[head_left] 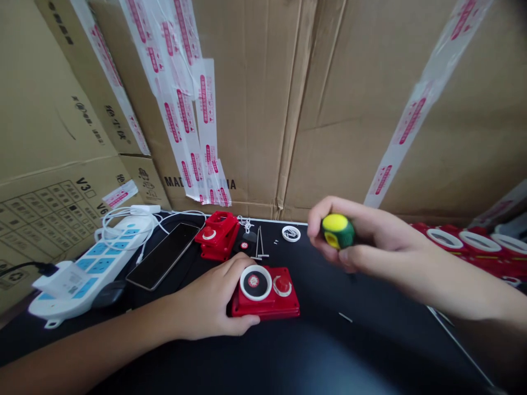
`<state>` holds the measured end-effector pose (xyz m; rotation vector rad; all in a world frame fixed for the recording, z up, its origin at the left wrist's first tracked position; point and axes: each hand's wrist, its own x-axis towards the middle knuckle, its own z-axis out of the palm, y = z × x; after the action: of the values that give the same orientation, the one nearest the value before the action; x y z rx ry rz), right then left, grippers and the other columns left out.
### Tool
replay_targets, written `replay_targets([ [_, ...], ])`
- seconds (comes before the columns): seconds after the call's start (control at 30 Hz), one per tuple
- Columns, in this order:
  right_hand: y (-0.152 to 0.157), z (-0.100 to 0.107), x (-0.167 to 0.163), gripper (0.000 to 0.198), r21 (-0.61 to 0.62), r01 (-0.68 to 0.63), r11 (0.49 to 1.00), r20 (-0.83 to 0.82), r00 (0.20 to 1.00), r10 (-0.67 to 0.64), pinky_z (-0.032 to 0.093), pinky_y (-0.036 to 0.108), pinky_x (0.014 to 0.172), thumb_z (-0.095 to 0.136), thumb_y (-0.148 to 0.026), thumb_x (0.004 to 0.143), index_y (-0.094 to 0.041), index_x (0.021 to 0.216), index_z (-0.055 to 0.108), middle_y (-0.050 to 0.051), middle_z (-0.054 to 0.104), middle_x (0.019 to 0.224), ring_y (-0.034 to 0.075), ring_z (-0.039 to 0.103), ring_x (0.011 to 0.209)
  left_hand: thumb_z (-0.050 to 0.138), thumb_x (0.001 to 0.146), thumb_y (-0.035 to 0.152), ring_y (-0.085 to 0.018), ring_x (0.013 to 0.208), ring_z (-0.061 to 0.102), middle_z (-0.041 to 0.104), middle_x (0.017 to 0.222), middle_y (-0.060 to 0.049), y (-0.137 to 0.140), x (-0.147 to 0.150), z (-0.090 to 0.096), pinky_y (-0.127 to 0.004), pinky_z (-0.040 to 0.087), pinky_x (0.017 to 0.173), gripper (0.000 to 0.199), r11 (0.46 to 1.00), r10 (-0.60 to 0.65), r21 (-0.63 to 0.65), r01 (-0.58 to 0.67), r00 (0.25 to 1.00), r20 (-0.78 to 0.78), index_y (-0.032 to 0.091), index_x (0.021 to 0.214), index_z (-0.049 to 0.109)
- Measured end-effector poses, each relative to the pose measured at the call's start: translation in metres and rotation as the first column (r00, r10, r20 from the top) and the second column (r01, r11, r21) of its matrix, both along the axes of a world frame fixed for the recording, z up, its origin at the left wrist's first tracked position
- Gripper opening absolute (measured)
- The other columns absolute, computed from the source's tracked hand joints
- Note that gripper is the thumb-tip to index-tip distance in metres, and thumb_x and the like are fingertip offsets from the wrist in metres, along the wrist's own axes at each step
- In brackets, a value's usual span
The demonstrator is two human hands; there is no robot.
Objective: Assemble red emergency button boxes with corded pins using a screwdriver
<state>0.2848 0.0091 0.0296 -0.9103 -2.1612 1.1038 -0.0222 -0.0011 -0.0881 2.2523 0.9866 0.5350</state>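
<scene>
My left hand (222, 296) grips the left side of a red box-shaped device (263, 310), thumb along its front edge and fingers behind. The device lies on the black tabletop, and its top bears a white ring with a black disc (254, 281) and a red knob (282, 284). Raised to the right of it, my right hand (362, 236) is closed around a yellow-and-green screwdriver handle (338, 230). The handle's end faces me, and its shaft is hidden. A thin metal pin or screw (345, 317) lies on the table below that hand.
Behind my left hand are a red housing (218, 233), long screws (259, 244) and a white ring with small screws inside (291, 234). A phone (164, 257) and a power strip (94, 263) with cables lie left. Red devices (457, 244) line the right; cardboard (263, 109) walls the back.
</scene>
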Motion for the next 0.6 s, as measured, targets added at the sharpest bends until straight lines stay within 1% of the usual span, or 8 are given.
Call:
replay_targets([
  [0.07, -0.003, -0.012, 0.016, 0.016, 0.138, -0.007, 0.990, 0.359, 0.932, -0.044, 0.049, 0.028, 0.062, 0.066, -0.027, 0.097, -0.031, 0.112, 0.071, -0.002, 0.071, 0.093, 0.016, 0.063, 0.070, 0.086, 0.084, 0.035, -0.030, 0.117, 0.067, 0.061, 0.131, -0.009, 0.000, 0.000, 0.000, -0.049, 0.056, 0.105, 0.062, 1.000, 0.003, 0.003, -0.003, 1.000, -0.007, 0.025, 0.135, 0.051],
  [0.13, -0.004, -0.036, 0.040, 0.026, 0.230, -0.042, 0.972, 0.625, 0.773, -0.114, 0.056, 0.036, 0.070, 0.077, -0.047, 0.093, -0.033, 0.114, 0.076, 0.001, 0.079, 0.102, 0.025, 0.074, 0.080, 0.085, 0.084, 0.035, -0.031, 0.116, 0.067, 0.060, 0.130, -0.009, 0.001, 0.000, 0.000, -0.050, 0.056, 0.105, 0.061, 1.000, 0.003, -0.001, -0.003, 1.000, -0.012, 0.025, 0.134, 0.051],
  [0.17, -0.004, -0.052, 0.054, 0.041, 0.281, -0.008, 0.960, 0.678, 0.709, -0.193, 0.059, 0.042, 0.077, 0.084, -0.051, 0.086, -0.033, 0.121, 0.076, 0.005, 0.081, 0.111, 0.032, 0.078, 0.090, 0.085, 0.084, 0.034, -0.031, 0.116, 0.067, 0.060, 0.130, -0.009, 0.001, 0.000, 0.000, -0.050, 0.056, 0.105, 0.060, 1.000, 0.001, -0.004, -0.001, 1.000, -0.012, 0.025, 0.133, 0.051],
  [0.23, -0.002, -0.084, 0.080, 0.055, 0.343, 0.026, 0.939, 0.727, 0.626, -0.283, 0.060, 0.055, 0.093, 0.091, -0.042, 0.076, -0.027, 0.128, 0.078, 0.014, 0.080, 0.128, 0.043, 0.078, 0.108, 0.084, 0.084, 0.034, -0.031, 0.116, 0.067, 0.060, 0.131, -0.010, 0.001, 0.000, -0.001, -0.051, 0.056, 0.105, 0.060, 1.000, -0.004, -0.009, 0.004, 1.000, -0.012, 0.024, 0.133, 0.050],
  [0.3, 0.003, -0.108, 0.096, 0.052, 0.304, 0.053, 0.951, 0.709, 0.655, -0.263, 0.058, 0.056, 0.100, 0.084, -0.031, 0.082, -0.025, 0.133, 0.076, 0.018, 0.077, 0.136, 0.044, 0.076, 0.118, 0.083, 0.085, 0.034, -0.032, 0.116, 0.068, 0.060, 0.132, -0.010, 0.002, 0.000, -0.001, -0.052, 0.056, 0.105, 0.062, 1.000, -0.003, -0.003, 0.003, 1.000, -0.011, 0.024, 0.135, 0.049],
  [0.37, 0.008, -0.120, 0.102, 0.026, 0.230, 0.052, 0.972, 0.679, 0.707, -0.199, 0.060, 0.049, 0.091, 0.074, -0.034, 0.093, -0.025, 0.117, 0.079, 0.014, 0.081, 0.118, 0.035, 0.079, 0.102, 0.083, 0.085, 0.034, -0.032, 0.116, 0.068, 0.061, 0.131, -0.010, 0.001, 0.000, -0.001, -0.052, 0.056, 0.104, 0.062, 1.000, -0.002, 0.001, 0.002, 1.000, -0.012, 0.024, 0.135, 0.049],
  [0.43, 0.011, -0.122, 0.099, 0.016, 0.202, 0.041, 0.979, 0.657, 0.735, -0.166, 0.061, 0.043, 0.084, 0.067, -0.035, 0.098, -0.025, 0.104, 0.077, 0.010, 0.082, 0.103, 0.029, 0.079, 0.089, 0.084, 0.084, 0.035, -0.032, 0.115, 0.068, 0.061, 0.130, -0.010, 0.001, 0.000, 0.000, -0.052, 0.057, 0.103, 0.061, 1.000, -0.005, 0.001, 0.005, 1.000, -0.007, 0.024, 0.134, 0.051],
  [0.6, 0.010, -0.120, 0.084, 0.012, 0.231, 0.028, 0.972, 0.614, 0.771, -0.168, 0.058, 0.036, 0.078, 0.067, -0.030, 0.096, -0.026, 0.103, 0.077, 0.007, 0.082, 0.099, 0.025, 0.078, 0.084, 0.086, 0.082, 0.036, -0.033, 0.118, 0.067, 0.062, 0.132, -0.010, 0.001, -0.001, 0.000, -0.051, 0.056, 0.105, 0.064, 1.000, -0.006, 0.010, 0.006, 1.000, 0.014, 0.023, 0.135, 0.052],
])
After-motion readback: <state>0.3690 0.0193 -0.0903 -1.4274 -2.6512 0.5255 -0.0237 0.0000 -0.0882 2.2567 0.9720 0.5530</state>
